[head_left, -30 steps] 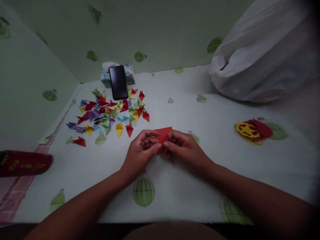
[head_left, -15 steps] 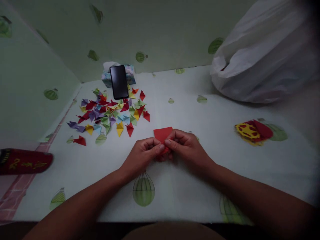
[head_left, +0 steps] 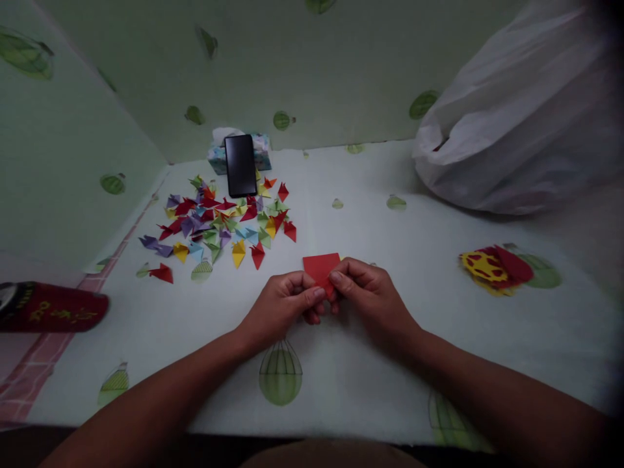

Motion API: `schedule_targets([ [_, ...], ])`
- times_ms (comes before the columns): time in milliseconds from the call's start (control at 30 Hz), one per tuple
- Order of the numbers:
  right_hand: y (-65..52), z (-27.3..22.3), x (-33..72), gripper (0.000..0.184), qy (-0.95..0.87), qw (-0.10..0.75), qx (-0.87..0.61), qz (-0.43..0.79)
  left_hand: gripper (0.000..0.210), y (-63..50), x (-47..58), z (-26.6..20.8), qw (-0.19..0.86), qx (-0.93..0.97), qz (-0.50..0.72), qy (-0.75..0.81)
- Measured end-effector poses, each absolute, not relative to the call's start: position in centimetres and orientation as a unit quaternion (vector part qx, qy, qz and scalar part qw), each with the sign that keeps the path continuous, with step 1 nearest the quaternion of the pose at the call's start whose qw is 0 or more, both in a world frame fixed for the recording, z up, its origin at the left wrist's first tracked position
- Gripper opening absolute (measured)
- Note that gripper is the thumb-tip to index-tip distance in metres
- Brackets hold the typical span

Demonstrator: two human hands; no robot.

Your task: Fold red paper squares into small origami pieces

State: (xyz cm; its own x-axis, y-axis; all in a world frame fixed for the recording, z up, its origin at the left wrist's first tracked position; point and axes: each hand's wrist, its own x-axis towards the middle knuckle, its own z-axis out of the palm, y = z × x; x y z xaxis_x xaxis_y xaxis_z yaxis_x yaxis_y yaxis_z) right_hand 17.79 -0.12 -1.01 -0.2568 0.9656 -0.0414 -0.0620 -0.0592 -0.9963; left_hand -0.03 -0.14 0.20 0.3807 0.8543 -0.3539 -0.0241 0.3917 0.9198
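A small red sheet of paper (head_left: 320,267) is pinched between both hands above the middle of the table. My left hand (head_left: 291,300) grips its lower left part, thumb on top and fingers curled beneath. On the lower right edge, my right hand (head_left: 366,291) pinches the paper between thumb and forefinger. The near end of the sheet is partly hidden by my fingers. Beyond my left hand lies a loose pile of folded paper cranes (head_left: 214,224) in red, purple, yellow, green and blue.
A dark phone (head_left: 240,166) leans against a tissue box (head_left: 263,153) behind the cranes. At far left lies a red can (head_left: 58,308). To the right are red and yellow cut-out pieces (head_left: 487,265), with a large white plastic bag (head_left: 497,156) behind them. The patterned tablecloth (head_left: 336,383) covers the table.
My fingertips have moved slightly apart on the red paper, so more of it shows between them. The whole view has shifted a little with the head.
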Motion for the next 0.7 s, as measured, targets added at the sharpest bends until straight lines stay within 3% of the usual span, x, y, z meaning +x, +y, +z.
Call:
schedule_targets([
  [567, 1.2, -1.6, 18.2, 0.031, -0.455, 0.506, -0.471, 0.562, 0.034, 0.5, -0.7, 0.3, 0.588, 0.549, 0.330, 0.494],
  [700, 1.0, -1.4, 18.1, 0.035, -0.484, 0.444, -0.433, 0.618, 0.026, 0.5, -0.5, 0.3, 0.600, 0.530, 0.363, 0.477],
])
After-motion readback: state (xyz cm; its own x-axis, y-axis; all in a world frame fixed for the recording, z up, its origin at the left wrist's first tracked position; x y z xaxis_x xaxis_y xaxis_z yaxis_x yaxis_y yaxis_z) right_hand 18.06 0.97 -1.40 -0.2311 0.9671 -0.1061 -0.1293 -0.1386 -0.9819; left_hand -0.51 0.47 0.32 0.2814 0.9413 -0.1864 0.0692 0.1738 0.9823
